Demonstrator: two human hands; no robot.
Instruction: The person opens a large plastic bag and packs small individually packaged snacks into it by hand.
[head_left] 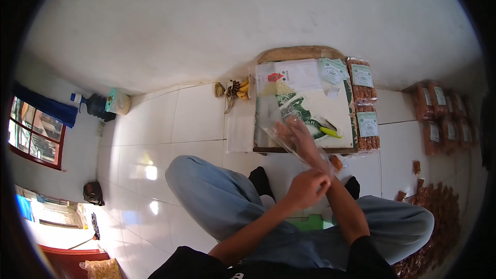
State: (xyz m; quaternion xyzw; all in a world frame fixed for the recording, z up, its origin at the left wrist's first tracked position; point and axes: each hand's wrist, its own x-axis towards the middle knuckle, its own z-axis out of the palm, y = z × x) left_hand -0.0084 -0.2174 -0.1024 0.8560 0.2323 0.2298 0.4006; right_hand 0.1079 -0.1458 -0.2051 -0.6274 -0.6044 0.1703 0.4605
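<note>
A clear plastic bag (269, 127) lies slanted over the front of a low board-topped table (338, 119), with small brown packets (281, 130) at its far end. My right hand (301, 135) reaches inside the bag, its fingers stretched out against those packets; the film blurs the contact. Near my right wrist, my left hand (308, 188) is closed on the bag's near edge. To the right of my right hand lies a yellow-green cutter (329, 132). Another brown packet (336, 163) sits just off the table's front edge.
Filled, labelled bags (367, 129) line the table's right side. More filled bags (447, 113) stand farther right, above a pile of loose brown packets (436, 222). Green labels (333, 71) lie at the table's back. Bananas (243, 89) are by the wall.
</note>
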